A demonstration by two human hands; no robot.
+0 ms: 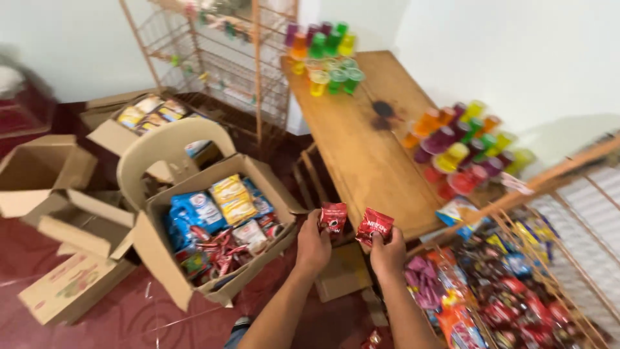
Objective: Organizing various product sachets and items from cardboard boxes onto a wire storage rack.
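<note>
Low in the middle of the frame, the left hand (313, 249) has its fingers clamped on a small red foil sachet (333, 218), and the right hand (387, 253) pinches a second red foil sachet (374, 226) just beside it. Both sachets hang near the end of the brown wooden desk (361, 155). Left of them sits an open cardboard box of snack packets (161, 258).

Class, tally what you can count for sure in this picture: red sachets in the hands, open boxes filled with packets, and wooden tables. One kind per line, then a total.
Red sachets held in the hands: 2, one in the left hand at, one in the right hand at
Boxes filled with packets: 2
Wooden tables: 1
Total: 5
</note>
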